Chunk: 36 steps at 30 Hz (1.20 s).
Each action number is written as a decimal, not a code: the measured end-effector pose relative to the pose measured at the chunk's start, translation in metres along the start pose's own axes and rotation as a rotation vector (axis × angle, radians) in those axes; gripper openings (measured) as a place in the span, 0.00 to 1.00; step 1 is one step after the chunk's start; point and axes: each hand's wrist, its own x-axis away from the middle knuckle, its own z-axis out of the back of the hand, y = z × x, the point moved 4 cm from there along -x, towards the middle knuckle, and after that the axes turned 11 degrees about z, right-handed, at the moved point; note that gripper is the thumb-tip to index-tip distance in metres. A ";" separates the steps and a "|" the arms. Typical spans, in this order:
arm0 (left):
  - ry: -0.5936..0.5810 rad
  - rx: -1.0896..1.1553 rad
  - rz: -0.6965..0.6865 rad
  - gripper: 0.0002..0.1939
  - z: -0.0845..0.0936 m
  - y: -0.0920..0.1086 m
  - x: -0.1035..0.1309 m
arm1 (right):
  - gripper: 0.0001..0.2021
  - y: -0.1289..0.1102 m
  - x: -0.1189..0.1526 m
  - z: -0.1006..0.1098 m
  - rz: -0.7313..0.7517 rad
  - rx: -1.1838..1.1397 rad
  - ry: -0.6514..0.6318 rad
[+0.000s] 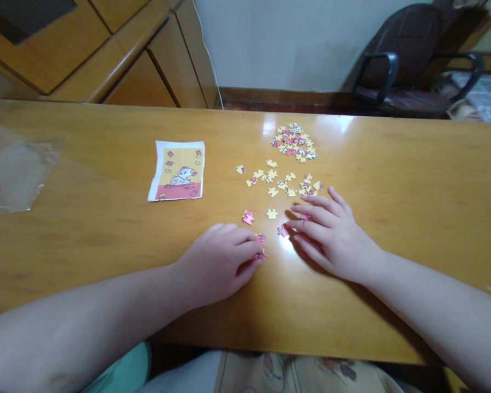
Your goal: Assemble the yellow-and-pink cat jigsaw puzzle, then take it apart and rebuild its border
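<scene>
My left hand [229, 259] is closed at the fingertips on pink jigsaw puzzle pieces [261, 255], low over the table; the fingers partly cover them. To the right, my right hand [331, 232] hovers with its fingers spread, palm down. Beneath and beside those fingers lie more pink pieces, one of them a pink puzzle piece [283, 231] near the fingertips. A yellow puzzle piece [271, 214] and another pink piece [247, 217] lie between and beyond the hands. Farther off are scattered yellow pieces [272, 192] and a heaped pile of mixed pieces [291, 143].
A printed picture sheet [178, 172] of a white animal on yellow and pink lies left of the pieces. Clear plastic bag [18, 174] rests at the table's left. Beyond the wooden table [106, 229] stand wooden cabinets [159, 60] and a dark armchair [409, 54].
</scene>
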 end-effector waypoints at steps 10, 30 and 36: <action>-0.003 -0.039 -0.006 0.11 -0.003 0.003 0.002 | 0.11 0.000 -0.001 -0.003 0.027 -0.005 -0.029; 0.071 -0.116 -0.077 0.11 0.001 0.013 0.006 | 0.08 -0.001 -0.002 -0.002 0.021 -0.064 -0.051; 0.100 -0.116 -0.131 0.10 0.002 0.014 0.007 | 0.08 0.005 -0.002 0.006 -0.092 -0.007 -0.046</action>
